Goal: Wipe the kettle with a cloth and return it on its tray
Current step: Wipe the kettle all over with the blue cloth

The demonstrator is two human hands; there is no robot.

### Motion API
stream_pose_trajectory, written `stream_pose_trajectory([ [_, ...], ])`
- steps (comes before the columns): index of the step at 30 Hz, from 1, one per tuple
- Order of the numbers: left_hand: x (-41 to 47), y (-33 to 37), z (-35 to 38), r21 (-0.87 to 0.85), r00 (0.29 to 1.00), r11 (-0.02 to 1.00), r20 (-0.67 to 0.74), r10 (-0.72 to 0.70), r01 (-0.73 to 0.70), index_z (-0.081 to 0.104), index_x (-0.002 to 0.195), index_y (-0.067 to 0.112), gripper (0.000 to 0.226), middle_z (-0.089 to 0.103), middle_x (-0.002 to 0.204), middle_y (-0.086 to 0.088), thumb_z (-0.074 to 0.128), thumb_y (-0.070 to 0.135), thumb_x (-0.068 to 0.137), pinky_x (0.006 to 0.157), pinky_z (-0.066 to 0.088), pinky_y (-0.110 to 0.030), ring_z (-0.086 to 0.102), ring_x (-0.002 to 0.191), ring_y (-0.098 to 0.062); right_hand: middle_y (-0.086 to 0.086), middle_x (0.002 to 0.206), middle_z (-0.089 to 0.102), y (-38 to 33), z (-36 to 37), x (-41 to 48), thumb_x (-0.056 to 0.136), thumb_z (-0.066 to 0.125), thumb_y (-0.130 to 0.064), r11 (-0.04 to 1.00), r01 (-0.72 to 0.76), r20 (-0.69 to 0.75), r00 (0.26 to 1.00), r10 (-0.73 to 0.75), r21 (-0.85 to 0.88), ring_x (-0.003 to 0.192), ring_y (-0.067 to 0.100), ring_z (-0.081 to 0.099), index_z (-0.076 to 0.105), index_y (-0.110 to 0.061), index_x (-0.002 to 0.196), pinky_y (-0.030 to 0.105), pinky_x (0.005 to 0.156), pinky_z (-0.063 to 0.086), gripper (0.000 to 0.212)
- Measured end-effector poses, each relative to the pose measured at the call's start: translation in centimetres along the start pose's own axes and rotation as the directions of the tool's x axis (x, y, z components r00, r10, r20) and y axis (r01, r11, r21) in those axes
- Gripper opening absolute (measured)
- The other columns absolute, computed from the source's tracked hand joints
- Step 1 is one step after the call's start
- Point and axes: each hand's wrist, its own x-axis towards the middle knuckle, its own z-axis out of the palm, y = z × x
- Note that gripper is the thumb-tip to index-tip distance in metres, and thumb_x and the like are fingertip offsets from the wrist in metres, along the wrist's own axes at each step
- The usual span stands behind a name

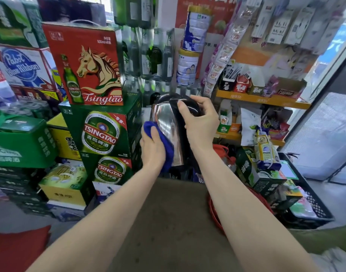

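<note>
Shop corner, beer cartons (101, 132) stacked left, snack shelf (262, 100) right. Kettle (168, 122) held in the air, off any tray; right hand (199, 122) fingers clamped on its black handle. Left hand (152, 146) grips a blue cloth (168, 148), pressed to the steel side. Wiping under way, judged mid-task; return not yet done. No tray visible. Cartons stand close beside the kettle.

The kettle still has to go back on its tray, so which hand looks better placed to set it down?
Right. The right hand grips the kettle by its black handle, while the left hand only presses the blue cloth against it.
</note>
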Motion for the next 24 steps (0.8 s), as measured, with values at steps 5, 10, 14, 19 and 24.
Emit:
stream_pose_trajectory([
  [5,-1.3,1.1,1.9,0.051,0.964,0.964,-0.031,0.263,-0.261,0.004,0.156,0.028,0.058,0.005,0.164,-0.012,0.029,0.034,0.104,0.117,0.026,-0.050,0.019,0.148,-0.035,-0.006,0.102,0.071,0.2,0.8,-1.5,0.084,0.080,-0.026,0.992,0.110,0.024,0.994,-0.109,-0.068,0.095,0.005,0.067,0.069,-0.017,0.107,0.030,0.085,0.058,0.027],
  [10,4.0,2.5,-0.2,-0.088,0.994,0.992,-0.066,0.081,-0.087,0.030,0.150,0.031,0.057,0.041,0.152,-0.007,0.023,0.056,0.099,0.114,0.031,-0.045,0.043,0.135,-0.030,-0.010,0.097,0.070,0.8,0.0,-1.9,0.082,0.082,-0.021,0.988,0.151,0.067,0.987,-0.148,-0.041,0.092,-0.008,0.064,0.071,-0.014,0.105,0.007,0.079,0.047,0.026],
  [14,5.2,-0.7,-1.5,-0.311,0.924,0.873,0.190,-0.332,0.377,0.061,0.125,0.029,0.074,0.067,0.120,-0.008,0.022,0.079,0.086,0.092,0.051,-0.046,0.062,0.109,-0.031,-0.008,0.101,0.073,1.9,-0.3,-2.8,0.082,0.082,-0.024,0.992,0.122,0.140,0.983,-0.117,-0.022,0.097,0.000,0.067,0.071,-0.016,0.107,0.016,0.084,0.054,0.028],
  [19,4.5,-5.7,-3.0,-0.464,0.833,0.696,0.377,-0.405,0.548,0.069,0.104,0.023,0.072,0.074,0.101,-0.009,0.031,0.081,0.084,0.068,0.052,-0.037,0.068,0.097,-0.029,-0.013,0.108,0.073,5.4,-1.9,-3.5,0.078,0.085,-0.029,0.994,-0.104,0.372,0.923,0.100,-0.009,0.101,0.006,0.070,0.068,-0.032,0.116,0.030,0.087,0.059,0.041],
  [24,3.5,-12.2,-3.2,-0.471,0.839,0.695,0.287,-0.462,0.544,0.064,0.102,0.011,0.065,0.076,0.078,-0.007,0.030,0.066,0.095,0.057,0.057,-0.027,0.072,0.068,-0.020,-0.012,0.114,0.072,10.7,-3.0,-4.1,0.077,0.085,-0.009,0.927,-0.323,0.597,0.711,0.371,-0.192,0.100,-0.005,0.068,0.063,-0.030,0.129,0.017,0.086,0.052,0.060],
])
